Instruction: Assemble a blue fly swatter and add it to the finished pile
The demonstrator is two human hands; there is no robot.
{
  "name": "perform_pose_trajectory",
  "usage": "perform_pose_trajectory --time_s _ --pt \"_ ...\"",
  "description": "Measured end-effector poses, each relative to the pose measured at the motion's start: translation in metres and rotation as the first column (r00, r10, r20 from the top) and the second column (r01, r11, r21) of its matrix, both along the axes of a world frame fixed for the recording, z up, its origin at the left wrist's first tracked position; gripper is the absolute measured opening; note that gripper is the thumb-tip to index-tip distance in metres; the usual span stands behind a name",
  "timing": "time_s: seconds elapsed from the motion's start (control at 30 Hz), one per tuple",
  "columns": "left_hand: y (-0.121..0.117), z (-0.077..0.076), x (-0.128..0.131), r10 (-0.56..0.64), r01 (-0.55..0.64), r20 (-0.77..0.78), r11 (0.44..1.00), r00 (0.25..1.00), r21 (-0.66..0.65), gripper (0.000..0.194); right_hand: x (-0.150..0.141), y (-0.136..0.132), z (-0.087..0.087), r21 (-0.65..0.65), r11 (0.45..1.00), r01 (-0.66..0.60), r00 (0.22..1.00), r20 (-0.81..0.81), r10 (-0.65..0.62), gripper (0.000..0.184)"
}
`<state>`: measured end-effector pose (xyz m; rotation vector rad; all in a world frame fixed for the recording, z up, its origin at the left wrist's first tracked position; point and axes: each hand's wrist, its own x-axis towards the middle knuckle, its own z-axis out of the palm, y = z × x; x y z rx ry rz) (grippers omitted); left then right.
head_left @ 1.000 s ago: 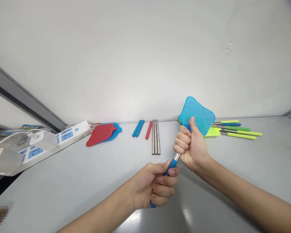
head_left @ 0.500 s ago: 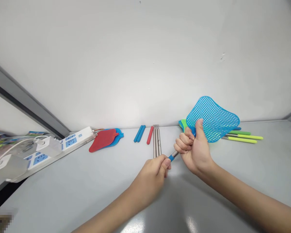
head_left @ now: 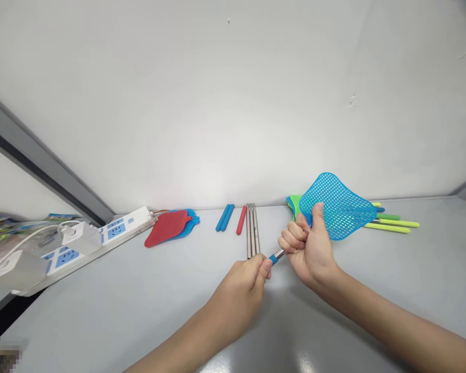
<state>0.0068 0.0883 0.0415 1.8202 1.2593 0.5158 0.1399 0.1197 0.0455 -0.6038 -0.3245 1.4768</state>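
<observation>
Both my hands are closed on one blue fly swatter [head_left: 339, 207]. My left hand [head_left: 246, 285] wraps its blue grip, most of which is hidden in the fist. Further up, my right hand [head_left: 310, 248] is closed round the metal rod near the mesh head, its thumb pointing up against the mesh. A short bit of bare rod shows between the two hands. Just beyond my left hand lie several metal rods [head_left: 252, 228] side by side. Left of them are a red grip [head_left: 241, 220] and two blue grips [head_left: 225, 217].
Red and blue swatter heads [head_left: 169, 228] overlap on the grey table [head_left: 112, 311]. A white power strip [head_left: 120, 228] with plugged-in adapters runs along the left. Behind my right hand lie swatters with yellow, green and blue handles [head_left: 392, 225]. A pale wall [head_left: 233, 103] rises behind.
The mesh head has dropped slightly and tilted a little. Both hands keep their hold on the swatter. The whole view has shifted slightly.
</observation>
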Motion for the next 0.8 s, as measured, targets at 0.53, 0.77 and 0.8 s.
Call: perform_pose_trajectory --time_s 0.53,0.77,0.8 --pt "-0.0015 -0.0075 -0.0014 -0.021 0.022 -0.011 0.997 1.000 0.069 0.028 0.0005 0.0004 -0.0020 -0.033 0.999 -0.004 0.999 -0.041 0.002 0.049" --pt "-0.0030 -0.0057 -0.0005 -0.076 0.082 -0.068 0.993 0.995 0.086 0.024 0.0013 0.0024 -0.0036 -0.038 0.999 -0.017 1.000 -0.026 0.016 0.051" --pt "-0.0033 -0.0051 -0.0003 -0.074 0.079 -0.071 0.994 0.995 0.076 0.024 0.0015 0.0024 -0.0041 -0.041 0.999 -0.025 0.999 -0.029 0.024 0.051"
